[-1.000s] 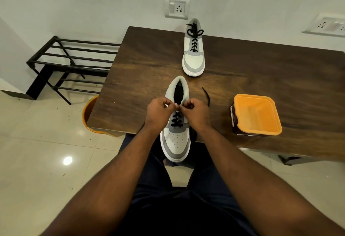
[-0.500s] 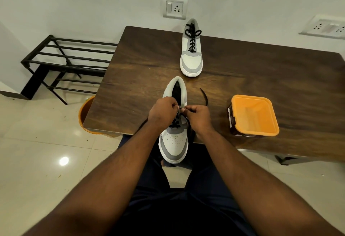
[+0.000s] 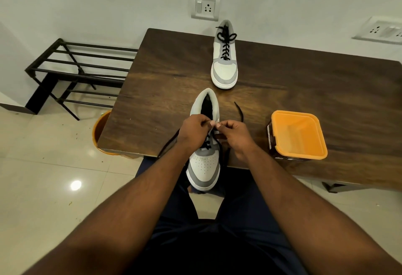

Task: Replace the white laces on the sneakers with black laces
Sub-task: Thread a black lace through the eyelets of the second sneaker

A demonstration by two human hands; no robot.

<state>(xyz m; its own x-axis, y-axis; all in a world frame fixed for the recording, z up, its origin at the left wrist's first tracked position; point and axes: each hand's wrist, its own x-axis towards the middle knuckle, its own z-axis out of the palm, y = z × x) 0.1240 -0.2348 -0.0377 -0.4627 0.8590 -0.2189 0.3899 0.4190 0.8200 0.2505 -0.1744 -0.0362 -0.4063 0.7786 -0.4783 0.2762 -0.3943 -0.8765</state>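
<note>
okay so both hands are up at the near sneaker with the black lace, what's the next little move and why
Probably thread the lace end through the next eyelet up. The near sneaker is laced only over its lower eyelets, with loose ends trailing off both sides, while the far sneaker is laced to the top and tied. The left hand and right hand pinch at the upper eyelets.

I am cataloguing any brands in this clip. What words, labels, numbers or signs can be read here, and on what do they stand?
No text can be read in this view.
Orange tub: its dark side wall carries a printed label, too small and blurred to read.
Near sneaker and far sneaker: no logo or lettering shows.
Wall socket and the second socket plate: no legible markings.
</note>
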